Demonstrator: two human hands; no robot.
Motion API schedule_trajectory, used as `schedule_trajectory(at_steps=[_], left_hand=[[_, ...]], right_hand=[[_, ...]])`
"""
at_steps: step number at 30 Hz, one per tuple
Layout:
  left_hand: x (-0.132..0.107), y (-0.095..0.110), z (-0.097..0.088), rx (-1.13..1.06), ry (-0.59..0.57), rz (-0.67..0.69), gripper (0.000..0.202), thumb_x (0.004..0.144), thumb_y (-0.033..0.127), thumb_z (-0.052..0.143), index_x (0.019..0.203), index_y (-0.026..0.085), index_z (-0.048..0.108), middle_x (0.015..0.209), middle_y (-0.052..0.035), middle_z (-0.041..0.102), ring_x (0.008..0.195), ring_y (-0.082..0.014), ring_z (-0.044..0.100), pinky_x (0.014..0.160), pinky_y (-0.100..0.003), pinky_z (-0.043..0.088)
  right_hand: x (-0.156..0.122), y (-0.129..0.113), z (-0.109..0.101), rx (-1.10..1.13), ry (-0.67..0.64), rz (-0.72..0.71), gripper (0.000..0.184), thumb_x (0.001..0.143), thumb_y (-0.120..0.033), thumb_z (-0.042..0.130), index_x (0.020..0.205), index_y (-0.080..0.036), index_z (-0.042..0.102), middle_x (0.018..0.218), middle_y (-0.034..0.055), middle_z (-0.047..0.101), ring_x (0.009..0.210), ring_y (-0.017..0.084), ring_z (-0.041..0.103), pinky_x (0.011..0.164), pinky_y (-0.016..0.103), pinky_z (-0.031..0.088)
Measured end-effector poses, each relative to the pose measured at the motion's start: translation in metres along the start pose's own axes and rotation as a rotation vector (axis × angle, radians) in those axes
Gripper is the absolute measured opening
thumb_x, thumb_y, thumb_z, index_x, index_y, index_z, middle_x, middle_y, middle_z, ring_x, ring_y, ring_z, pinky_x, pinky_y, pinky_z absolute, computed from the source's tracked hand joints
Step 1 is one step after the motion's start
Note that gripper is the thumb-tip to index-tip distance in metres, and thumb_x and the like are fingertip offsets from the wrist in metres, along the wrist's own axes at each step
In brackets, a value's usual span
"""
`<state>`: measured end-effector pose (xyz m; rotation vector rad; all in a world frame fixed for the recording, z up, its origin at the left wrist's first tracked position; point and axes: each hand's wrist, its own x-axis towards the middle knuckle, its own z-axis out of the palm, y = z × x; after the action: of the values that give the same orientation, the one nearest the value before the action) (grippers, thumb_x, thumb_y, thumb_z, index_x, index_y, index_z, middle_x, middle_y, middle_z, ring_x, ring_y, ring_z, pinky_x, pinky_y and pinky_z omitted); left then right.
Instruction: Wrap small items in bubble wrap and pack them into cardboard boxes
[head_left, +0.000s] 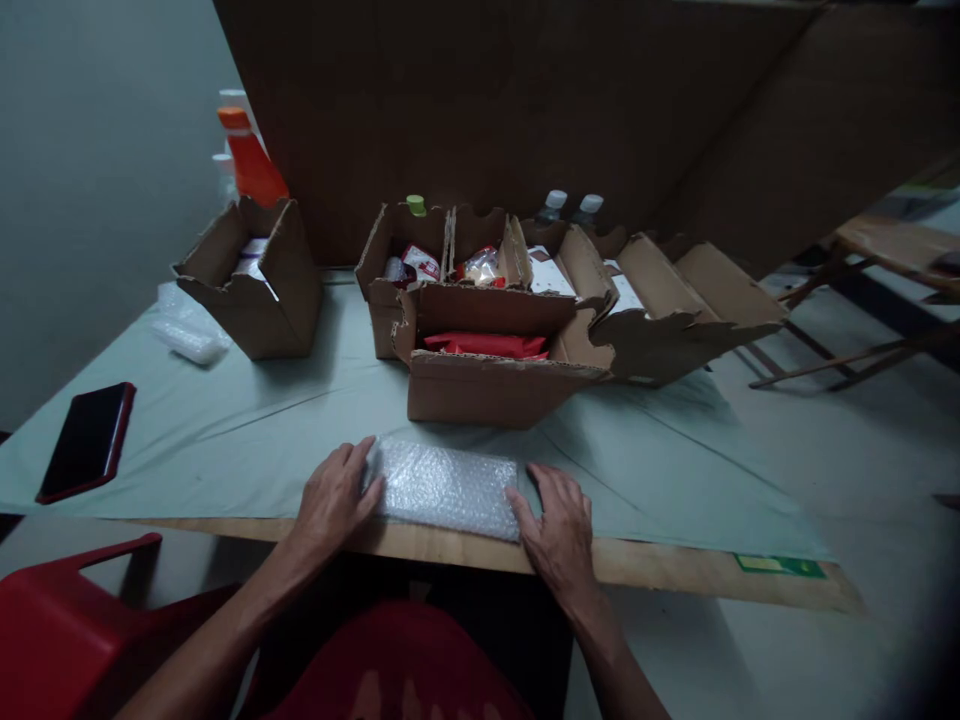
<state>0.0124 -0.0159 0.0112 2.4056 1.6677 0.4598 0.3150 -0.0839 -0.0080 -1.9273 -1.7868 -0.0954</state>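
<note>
A flat package wrapped in bubble wrap [444, 488] lies near the table's front edge. My left hand [335, 497] rests flat at its left end, fingers stretched onto the wrap. At the right end my right hand [559, 522] lies flat too, fingertips touching the package. Neither hand grips it. Just behind the package stands an open cardboard box [487, 385] with red packets [487, 345] inside.
More open cardboard boxes [259, 290] with bottles and packets stand along the back, one with an orange bottle [251, 160]. A dark phone [88, 442] lies at the left. Loose bubble wrap [187, 335] sits beside the left box. A pale green cloth [675, 470] covers the table; a red chair [67, 610] is at lower left.
</note>
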Motion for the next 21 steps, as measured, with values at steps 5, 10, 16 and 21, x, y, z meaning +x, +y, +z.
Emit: schedule_trajectory(at_steps=[5, 10, 16, 21], left_hand=[[0.004, -0.001, -0.003, 0.018, -0.021, -0.108, 0.037, 0.091, 0.035, 0.060, 0.125, 0.020, 0.056, 0.093, -0.0055, 0.067, 0.086, -0.0225, 0.064, 0.075, -0.032, 0.050], [0.013, 0.004, -0.004, -0.020, -0.111, -0.118, 0.034, 0.085, 0.026, 0.063, 0.118, 0.021, 0.059, 0.092, -0.0051, 0.069, 0.089, -0.0230, 0.063, 0.077, -0.032, 0.048], [0.015, 0.013, -0.005, -0.108, -0.133, -0.128, 0.005, 0.082, 0.020, 0.054, 0.080, 0.021, 0.059, 0.080, -0.0045, 0.063, 0.082, -0.0231, 0.061, 0.073, -0.033, 0.046], [0.008, -0.005, -0.014, -0.279, -0.077, -0.163, 0.008, 0.081, 0.025, 0.050, 0.078, 0.022, 0.056, 0.073, 0.0011, 0.062, 0.066, -0.0166, 0.058, 0.063, -0.027, 0.045]], right_hand=[[0.019, 0.001, 0.004, 0.025, -0.089, -0.035, 0.036, 0.097, -0.043, 0.047, 0.111, -0.018, 0.068, 0.120, 0.0155, 0.069, 0.111, 0.032, 0.059, 0.091, 0.046, 0.043], [0.028, -0.007, 0.008, 0.188, -0.123, -0.017, 0.023, 0.094, -0.035, 0.051, 0.092, -0.021, 0.068, 0.114, 0.0116, 0.071, 0.108, 0.029, 0.061, 0.090, 0.042, 0.044], [0.030, -0.013, -0.001, 0.420, -0.203, 0.123, 0.020, 0.087, -0.034, 0.057, 0.099, -0.021, 0.067, 0.088, 0.0060, 0.073, 0.083, 0.023, 0.066, 0.079, 0.036, 0.050], [0.019, -0.027, -0.024, 0.644, -0.401, 0.164, 0.053, 0.086, -0.025, 0.055, 0.138, -0.018, 0.055, 0.083, -0.0004, 0.066, 0.063, 0.013, 0.060, 0.061, 0.023, 0.050]])
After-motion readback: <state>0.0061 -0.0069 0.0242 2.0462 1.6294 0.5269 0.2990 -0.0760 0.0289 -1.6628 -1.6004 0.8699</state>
